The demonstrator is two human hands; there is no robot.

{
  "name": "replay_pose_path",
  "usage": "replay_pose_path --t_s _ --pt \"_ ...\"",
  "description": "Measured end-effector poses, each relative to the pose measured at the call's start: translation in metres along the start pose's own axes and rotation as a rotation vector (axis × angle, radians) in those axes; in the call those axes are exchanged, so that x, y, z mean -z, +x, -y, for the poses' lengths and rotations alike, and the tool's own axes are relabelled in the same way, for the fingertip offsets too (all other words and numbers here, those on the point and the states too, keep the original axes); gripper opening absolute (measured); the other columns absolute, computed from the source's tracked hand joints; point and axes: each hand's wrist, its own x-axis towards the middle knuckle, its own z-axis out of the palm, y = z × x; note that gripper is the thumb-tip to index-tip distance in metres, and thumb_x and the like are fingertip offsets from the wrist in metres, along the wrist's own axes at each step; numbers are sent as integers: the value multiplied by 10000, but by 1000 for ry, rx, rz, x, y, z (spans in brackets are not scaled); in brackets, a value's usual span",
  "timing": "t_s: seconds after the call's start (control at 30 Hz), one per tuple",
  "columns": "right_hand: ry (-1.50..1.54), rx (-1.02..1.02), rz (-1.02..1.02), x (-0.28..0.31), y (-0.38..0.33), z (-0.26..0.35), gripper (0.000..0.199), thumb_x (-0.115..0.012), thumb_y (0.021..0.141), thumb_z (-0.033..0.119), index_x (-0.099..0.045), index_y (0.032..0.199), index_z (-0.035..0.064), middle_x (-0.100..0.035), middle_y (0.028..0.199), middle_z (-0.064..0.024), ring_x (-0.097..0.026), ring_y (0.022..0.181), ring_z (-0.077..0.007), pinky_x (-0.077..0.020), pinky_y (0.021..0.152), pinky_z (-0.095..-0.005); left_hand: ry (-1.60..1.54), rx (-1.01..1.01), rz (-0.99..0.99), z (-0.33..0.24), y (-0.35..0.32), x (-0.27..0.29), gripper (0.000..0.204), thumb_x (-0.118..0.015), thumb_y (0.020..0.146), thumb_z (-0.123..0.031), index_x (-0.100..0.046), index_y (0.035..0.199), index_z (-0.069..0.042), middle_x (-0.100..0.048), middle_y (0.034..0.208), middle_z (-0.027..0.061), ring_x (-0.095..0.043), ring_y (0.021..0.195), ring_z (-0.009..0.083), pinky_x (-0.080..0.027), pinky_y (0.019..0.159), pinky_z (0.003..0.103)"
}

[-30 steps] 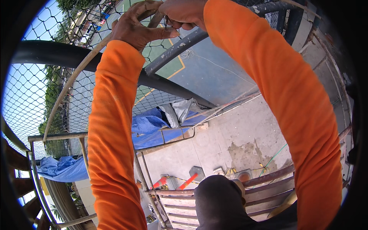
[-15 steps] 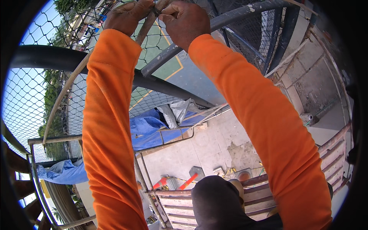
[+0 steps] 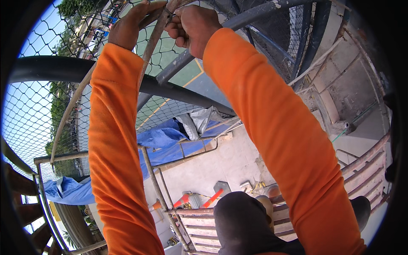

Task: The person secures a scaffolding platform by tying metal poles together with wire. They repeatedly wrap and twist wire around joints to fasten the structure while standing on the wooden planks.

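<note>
Two slim, weathered rods cross at the top of the view, in front of the black mesh netting [image 3: 38,40]. My left hand [image 3: 127,27] is on the left of the crossing, its fingers closed over the curved rod [image 3: 70,104]. The steeper rod [image 3: 153,38] passes between my hands. My right hand [image 3: 193,27] is just right of the crossing, fingers curled and pinched against the joint. Whatever small thing those fingertips hold is too small to make out. Both arms reach up in orange sleeves.
Thick dark metal tubes [image 3: 46,69] cross behind my arms. Below are a blue tarp [image 3: 159,136], a slatted platform [image 3: 202,221] with metal rails, and a pale floor [image 3: 227,157] with orange-red cones [image 3: 212,198]. My dark-clad knee [image 3: 240,216] shows at the bottom.
My left hand has shifted slightly left and its fingers have straightened along the rod. My right hand has turned and moved a little left, with its curled fingers now more visible.
</note>
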Motion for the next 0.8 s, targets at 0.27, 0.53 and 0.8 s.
replay_pose_path --t_s 0.27,0.53,0.8 --pt "-1152 1137 -295 31 -31 -9 241 -650 969 264 -669 972 23 -701 884 -163 -677 749 -309 -543 688 -445 -281 42 -43 32 17 22 574 -325 1081 -343 -597 1336 93 -641 1357 224 -567 1324 330 -362 1203 429" --pt "-1549 776 -17 18 -13 19 350 -642 960 255 -587 1224 33 -647 1143 -161 -668 1081 -307 -543 892 -416 -8 -13 5 1 2 5 574 -349 1086 -357 -598 1327 100 -661 1325 226 -610 1270 337 -398 1183 426" --pt "57 21 -8 4 -13 -1 343 -677 987 332 -698 946 -8 -714 878 -85 -665 712 -177 -509 597 -324 240 -36 67 24 19 32 529 -442 1072 -374 -593 1408 6 -608 1415 143 -589 1294 249 -384 1178 366"
